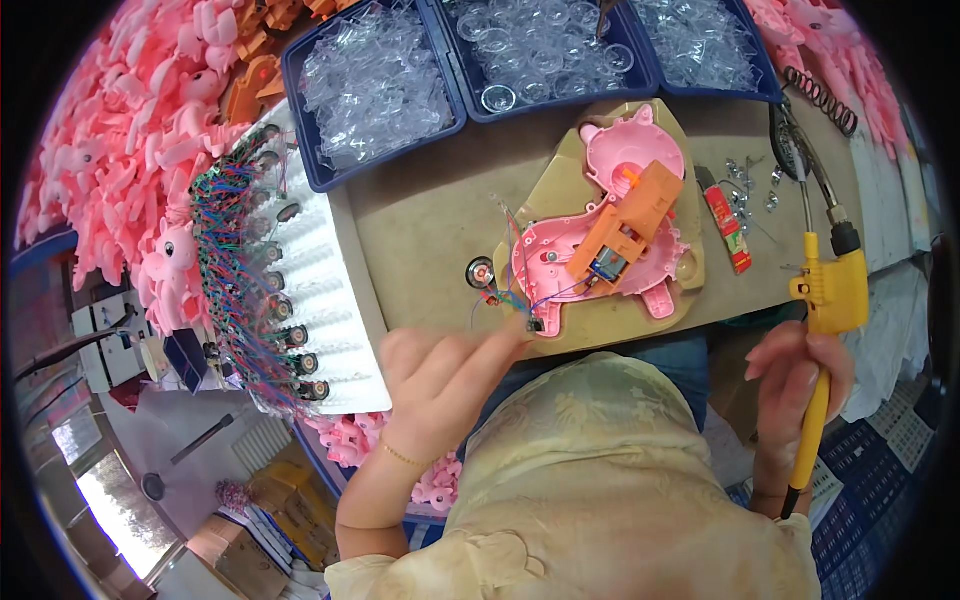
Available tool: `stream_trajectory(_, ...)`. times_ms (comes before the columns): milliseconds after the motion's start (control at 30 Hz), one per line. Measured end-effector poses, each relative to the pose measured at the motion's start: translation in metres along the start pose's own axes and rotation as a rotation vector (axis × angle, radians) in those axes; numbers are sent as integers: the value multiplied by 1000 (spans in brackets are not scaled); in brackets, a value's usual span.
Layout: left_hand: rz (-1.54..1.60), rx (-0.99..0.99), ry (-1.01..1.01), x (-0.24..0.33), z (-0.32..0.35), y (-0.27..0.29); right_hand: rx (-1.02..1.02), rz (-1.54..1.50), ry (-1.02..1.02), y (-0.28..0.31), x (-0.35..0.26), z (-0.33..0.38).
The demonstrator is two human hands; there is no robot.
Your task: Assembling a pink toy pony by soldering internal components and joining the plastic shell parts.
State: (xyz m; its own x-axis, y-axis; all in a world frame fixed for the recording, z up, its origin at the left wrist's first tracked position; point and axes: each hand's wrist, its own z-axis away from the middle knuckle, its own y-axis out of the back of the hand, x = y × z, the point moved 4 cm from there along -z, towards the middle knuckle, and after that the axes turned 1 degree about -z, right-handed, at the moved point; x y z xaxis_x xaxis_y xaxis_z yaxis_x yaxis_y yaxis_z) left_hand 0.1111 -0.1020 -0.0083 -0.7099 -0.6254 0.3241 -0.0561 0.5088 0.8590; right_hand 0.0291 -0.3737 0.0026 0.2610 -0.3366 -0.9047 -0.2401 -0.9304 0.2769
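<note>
My left hand is at the table's near edge, slightly blurred, with fingers bent and fingertips together beside a small black part on thin wires. Whatever lies between them is hidden. My right hand, at the right, is closed round a yellow soldering iron whose metal shaft points away from me. A pink plastic toy shell half lies hollow side up in a beige shaped holder. Across it sits an orange plastic box-like housing with wires. A round speaker rests left of the holder.
Blue bins of clear plastic parts line the far edge. At left, a white ridged tray carries wired speakers, with pink toy parts heaped beyond. A red-and-green packet and small shiny pieces lie right of the holder.
</note>
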Motion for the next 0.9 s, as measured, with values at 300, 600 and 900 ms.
stream_trajectory(300,-77,274,-238,25,-5,-16,-54,-110,-69,-14,-3,-1)
stream_trajectory(600,35,284,-62,51,-29,-32,-108,122,61,-70,2,-21)
stream_trajectory(900,456,120,275,26,-35,-7,-130,175,97,-71,6,-26)
